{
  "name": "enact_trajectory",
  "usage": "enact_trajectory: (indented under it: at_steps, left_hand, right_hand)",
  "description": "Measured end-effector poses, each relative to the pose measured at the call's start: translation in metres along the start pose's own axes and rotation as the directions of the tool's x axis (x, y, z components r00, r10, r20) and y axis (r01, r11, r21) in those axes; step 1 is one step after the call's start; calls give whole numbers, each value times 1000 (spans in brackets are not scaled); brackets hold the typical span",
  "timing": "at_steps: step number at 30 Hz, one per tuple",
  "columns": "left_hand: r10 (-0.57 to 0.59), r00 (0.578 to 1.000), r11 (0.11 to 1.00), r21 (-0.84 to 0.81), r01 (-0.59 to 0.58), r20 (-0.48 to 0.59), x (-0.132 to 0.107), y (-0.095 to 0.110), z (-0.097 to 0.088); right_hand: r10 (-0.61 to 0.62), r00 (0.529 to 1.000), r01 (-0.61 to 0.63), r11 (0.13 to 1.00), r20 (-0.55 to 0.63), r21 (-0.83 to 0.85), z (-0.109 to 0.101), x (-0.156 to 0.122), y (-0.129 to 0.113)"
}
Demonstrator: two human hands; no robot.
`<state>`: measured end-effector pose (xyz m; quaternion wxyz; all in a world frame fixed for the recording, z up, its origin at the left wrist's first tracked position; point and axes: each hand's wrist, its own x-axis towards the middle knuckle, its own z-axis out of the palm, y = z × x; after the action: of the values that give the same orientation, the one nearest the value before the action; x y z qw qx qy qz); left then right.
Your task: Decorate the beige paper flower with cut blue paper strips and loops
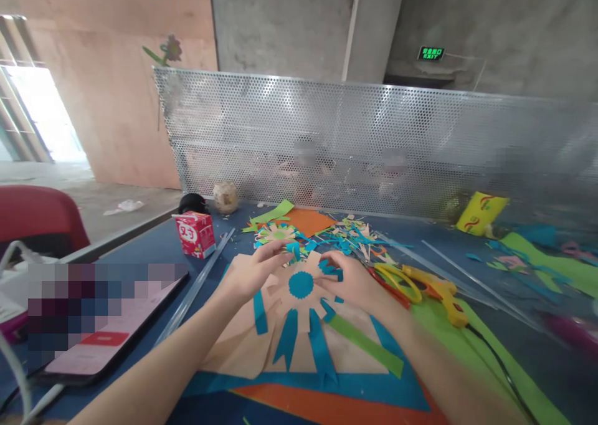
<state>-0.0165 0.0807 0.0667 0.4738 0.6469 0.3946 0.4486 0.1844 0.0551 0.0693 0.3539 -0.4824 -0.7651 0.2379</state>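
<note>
A flower-shaped rosette of pale peach and blue strips, in felt or paper, has a scalloped blue disc (301, 285) at its centre. It lies in front of me over peach sheets (247, 344). My left hand (250, 272) holds its upper left edge, fingers closed at a small curled blue strip (293, 250). On the other side my right hand (355, 281) has its fingers bent around the rosette's right petals, beside blue strips (331, 270). Blue tails with notched ends hang from the rosette's lower side. A green strip (367, 344) slants away to the lower right.
A yellow glue gun (436, 288) with a black cord and scissors (399, 278) lie right of my right hand. Scraps (355, 232) and another rosette (278, 233) lie behind. A phone (112, 331), red box (195, 233) and clear sticks (196, 288) are left; a perforated screen (289, 113) bounds the back.
</note>
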Motion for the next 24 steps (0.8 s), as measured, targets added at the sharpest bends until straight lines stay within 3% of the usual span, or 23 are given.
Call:
enact_trajectory:
  at_steps: [4, 10, 14, 17, 24]
  left_hand:
    - [38, 999, 999, 13, -38, -11, -1, 1, -2]
    - [237, 970, 971, -6, -237, 48, -1, 10, -4]
    - [167, 983, 985, 34, -170, 73, 1, 8, 2]
    - [121, 992, 986, 107, -124, 34, 3, 4, 8]
    - [109, 994, 986, 127, -110, 12, 4, 0, 8]
  right_hand:
    - [48, 999, -45, 988, -12, 145, 0, 6, -5]
    - [138, 979, -182, 925, 151, 332, -7, 10, -4]
    - [186, 958, -261, 878, 217, 402, 0, 5, 5]
    - [202, 950, -287, 865, 237, 412, 3, 0, 7]
    - [202, 938, -304, 870, 280, 389, 0, -7, 4]
